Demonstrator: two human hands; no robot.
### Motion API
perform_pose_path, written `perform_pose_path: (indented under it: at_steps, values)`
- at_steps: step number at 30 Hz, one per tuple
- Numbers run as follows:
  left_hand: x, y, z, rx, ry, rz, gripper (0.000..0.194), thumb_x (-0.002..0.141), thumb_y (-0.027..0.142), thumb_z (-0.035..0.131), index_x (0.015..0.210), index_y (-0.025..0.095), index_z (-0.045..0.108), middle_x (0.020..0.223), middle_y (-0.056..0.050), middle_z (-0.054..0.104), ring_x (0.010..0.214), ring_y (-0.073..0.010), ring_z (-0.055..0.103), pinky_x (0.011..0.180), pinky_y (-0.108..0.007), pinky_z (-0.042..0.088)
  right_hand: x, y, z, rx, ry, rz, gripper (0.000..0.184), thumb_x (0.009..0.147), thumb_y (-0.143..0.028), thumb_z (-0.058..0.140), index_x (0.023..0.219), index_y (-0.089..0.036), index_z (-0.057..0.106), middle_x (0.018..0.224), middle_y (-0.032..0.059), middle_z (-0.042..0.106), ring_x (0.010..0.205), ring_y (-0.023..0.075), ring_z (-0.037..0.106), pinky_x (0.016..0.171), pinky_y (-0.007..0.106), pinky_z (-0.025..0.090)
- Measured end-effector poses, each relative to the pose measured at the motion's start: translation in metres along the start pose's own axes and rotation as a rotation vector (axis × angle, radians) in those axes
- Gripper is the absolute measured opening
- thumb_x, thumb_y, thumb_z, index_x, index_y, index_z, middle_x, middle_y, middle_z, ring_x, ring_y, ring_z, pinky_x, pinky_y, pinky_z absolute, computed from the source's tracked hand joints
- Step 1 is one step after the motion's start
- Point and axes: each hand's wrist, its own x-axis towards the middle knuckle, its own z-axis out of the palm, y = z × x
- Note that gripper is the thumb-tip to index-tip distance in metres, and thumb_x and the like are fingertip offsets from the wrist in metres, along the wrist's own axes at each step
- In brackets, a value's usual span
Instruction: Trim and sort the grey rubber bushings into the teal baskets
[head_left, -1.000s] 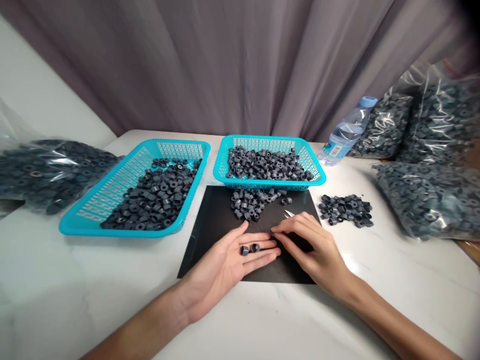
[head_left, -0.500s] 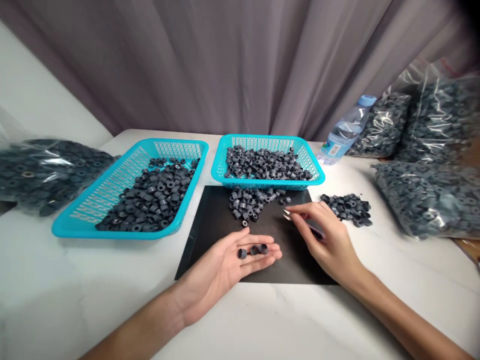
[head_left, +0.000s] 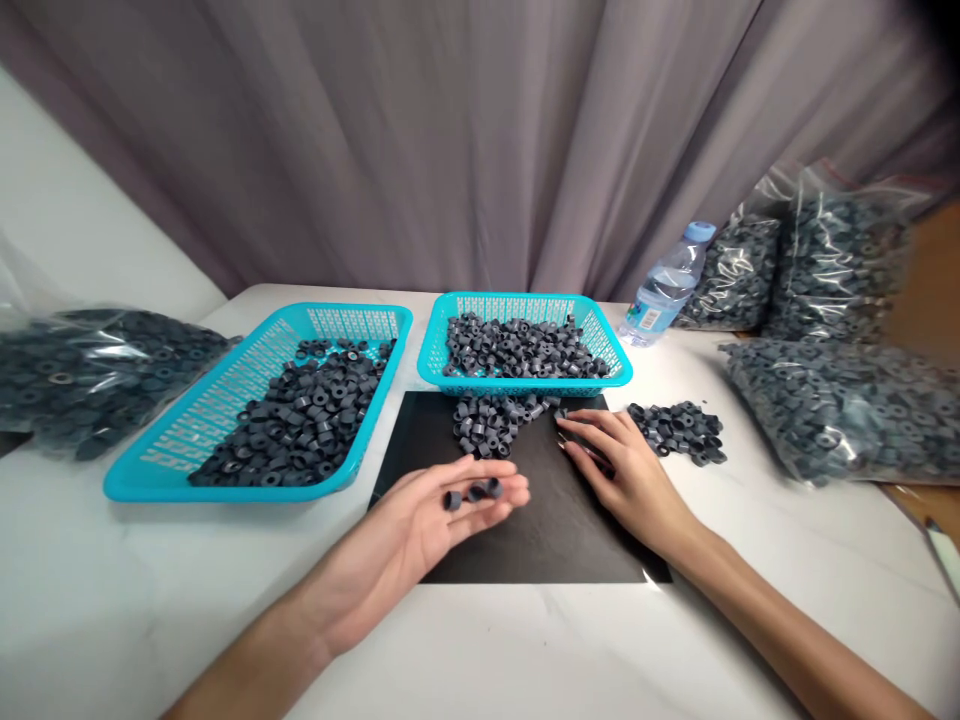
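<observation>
My left hand is palm up over the black mat, its fingers stretched out and slightly curled. Three small dark grey cylindrical caps rest on those fingers. My right hand is bent palm down at the mat's right side, with a pair of tweezers partly hidden beneath its fingers. The index fingertip is at a single grey cap, touching or nearly so. A loose pile of the same caps lies on the mat between my hands and the far basket.
A blue basket on the left and another blue basket at the back hold many caps. More caps lie right of the mat. Bagged caps and a water bottle stand at right; another full bag lies at left.
The view has shifted a little. My right fingers have extended to the lone cap at the pile's right end. The left hand still bears its three caps.
</observation>
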Motion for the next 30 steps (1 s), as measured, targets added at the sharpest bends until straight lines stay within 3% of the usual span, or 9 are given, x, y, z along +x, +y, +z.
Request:
perform_pose_path:
  at_steps: [3,8,10,13,17,19,22,26,30]
  values:
    - [-0.003,0.024,-0.015,0.178,0.175,0.304,0.021,0.094,0.022,0.059,0.098,0.012,0.077,0.114,-0.012,0.077,0.115,-0.0256,0.067,0.101,-0.033,0.055,0.002,-0.001,-0.001,0.056,0.033,0.030,0.025,0.103,-0.026,0.051,0.122,-0.022,0.068,0.118,0.0107,0.068,0.110,0.0276,0.060,0.098,0.049,0.051]
    - [-0.005,0.065,-0.069,0.449,0.747,0.896,0.012,0.088,0.028,0.067,0.086,0.017,0.072,0.094,-0.002,0.074,0.106,-0.0242,0.069,0.107,-0.042,0.051,0.004,-0.004,-0.002,0.032,0.036,0.020,0.028,0.102,-0.029,0.054,0.126,-0.026,0.068,0.132,0.0109,0.063,0.119,0.0298,0.056,0.102,0.053,0.050]
    - [-0.005,0.072,-0.089,0.616,0.898,0.918,0.019,0.087,0.036,0.067,0.093,0.018,0.071,0.099,-0.001,0.074,0.111,-0.0283,0.067,0.107,-0.049,0.048,0.004,-0.005,-0.002,0.008,-0.018,-0.008,0.032,0.102,-0.030,0.054,0.132,-0.028,0.065,0.142,0.0095,0.057,0.126,0.0309,0.052,0.105,0.055,0.049]
    - [-0.009,0.073,-0.102,1.035,0.982,0.758,0.036,0.091,0.050,0.056,0.108,0.021,0.069,0.119,-0.002,0.073,0.122,-0.0356,0.062,0.104,-0.054,0.042,0.004,-0.005,-0.001,-0.003,-0.082,-0.033,0.034,0.103,-0.030,0.051,0.135,-0.027,0.063,0.142,0.0082,0.060,0.124,0.0299,0.053,0.105,0.054,0.049]
    - [-0.008,0.063,-0.083,1.324,1.065,0.810,0.039,0.097,0.052,0.043,0.115,0.027,0.066,0.125,-0.001,0.071,0.124,-0.0353,0.062,0.102,-0.053,0.041,0.005,-0.004,-0.001,0.044,-0.024,-0.041,0.028,0.104,-0.026,0.051,0.127,-0.024,0.066,0.128,0.0091,0.069,0.113,0.0276,0.060,0.101,0.051,0.050]
    - [-0.002,0.051,-0.062,1.366,0.995,0.978,0.034,0.099,0.047,0.043,0.113,0.027,0.067,0.121,-0.002,0.070,0.125,-0.0311,0.060,0.109,-0.048,0.038,0.005,-0.007,-0.003,0.092,0.024,-0.053,0.024,0.103,-0.024,0.053,0.121,-0.023,0.068,0.119,0.0089,0.071,0.107,0.0262,0.062,0.098,0.049,0.050]
    - [0.008,0.020,-0.023,1.227,0.633,1.064,0.018,0.091,0.042,0.061,0.094,0.027,0.071,0.099,-0.001,0.073,0.105,-0.0270,0.065,0.105,-0.043,0.043,0.004,-0.022,-0.009,0.199,0.091,-0.064,0.016,0.101,-0.020,0.056,0.111,-0.023,0.068,0.107,0.0075,0.073,0.100,0.0239,0.065,0.092,0.044,0.052]
    - [0.015,-0.024,0.019,0.551,0.123,0.368,0.031,0.095,0.045,0.061,0.113,0.021,0.069,0.108,-0.008,0.074,0.101,-0.0244,0.068,0.096,-0.036,0.050,-0.004,-0.051,-0.016,0.274,0.080,-0.161,0.021,0.098,-0.016,0.058,0.115,-0.025,0.066,0.109,0.0082,0.072,0.101,0.0241,0.065,0.088,0.041,0.052]
    - [0.016,-0.041,0.027,-0.089,-0.097,-0.086,0.045,0.104,0.047,0.042,0.115,0.011,0.067,0.108,-0.013,0.074,0.106,-0.0237,0.068,0.105,-0.038,0.048,-0.010,-0.066,-0.020,0.285,-0.100,-0.307,0.032,0.099,-0.016,0.055,0.127,-0.029,0.064,0.121,0.0085,0.070,0.106,0.0248,0.064,0.092,0.045,0.051]
